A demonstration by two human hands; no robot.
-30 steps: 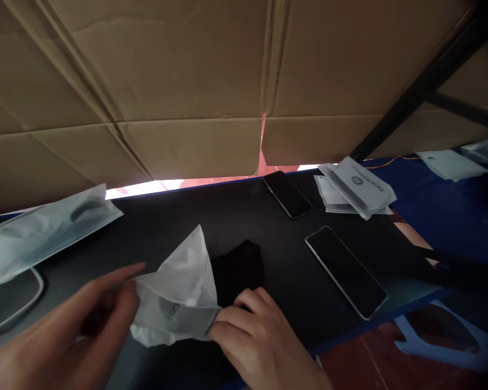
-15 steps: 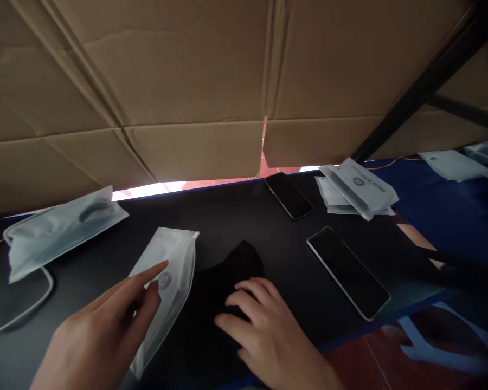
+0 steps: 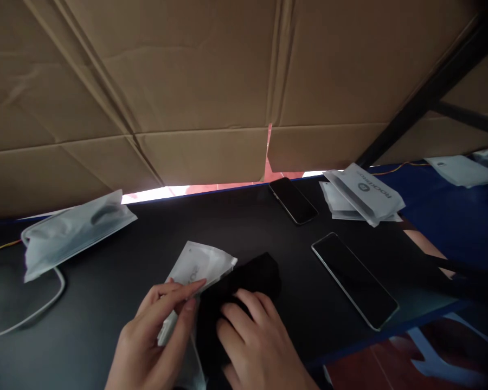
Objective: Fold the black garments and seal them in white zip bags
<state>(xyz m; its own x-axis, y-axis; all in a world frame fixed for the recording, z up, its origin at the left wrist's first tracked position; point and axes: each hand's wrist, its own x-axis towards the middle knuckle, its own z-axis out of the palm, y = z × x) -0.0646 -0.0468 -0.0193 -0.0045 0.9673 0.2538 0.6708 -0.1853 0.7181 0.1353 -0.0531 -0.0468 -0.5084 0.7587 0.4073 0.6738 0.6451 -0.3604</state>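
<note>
Across a black surface (image 3: pixel 154 222), a translucent zip bag (image 3: pixel 205 260) lies near the bottom centre, against a piece of black fabric (image 3: pixel 262 273). Grey print on the bag is mostly hidden by the left hand (image 3: pixel 158 330), whose thumb and fingers pinch its edge. The right hand (image 3: pixel 254 336) rests on the fabric with fingers curled; whether it grips is unclear. Farther right, a bag (image 3: pixel 370 192) atop a small pile shows a round dark logo and lettering that reads roughly "ROCKBROS", turned upside down. Two dark-screened phones, one smaller (image 3: pixel 293 200) and one larger (image 3: pixel 354 281), lie between the fabric and the blue cloth (image 3: pixel 443 206). At left, a filled translucent pouch (image 3: pixel 79 230) overlaps a white cable (image 3: pixel 36 314). Creased cardboard (image 3: pixel 203 70) walls off the far side; a black bar (image 3: pixel 423 92) slants down at right.
</note>
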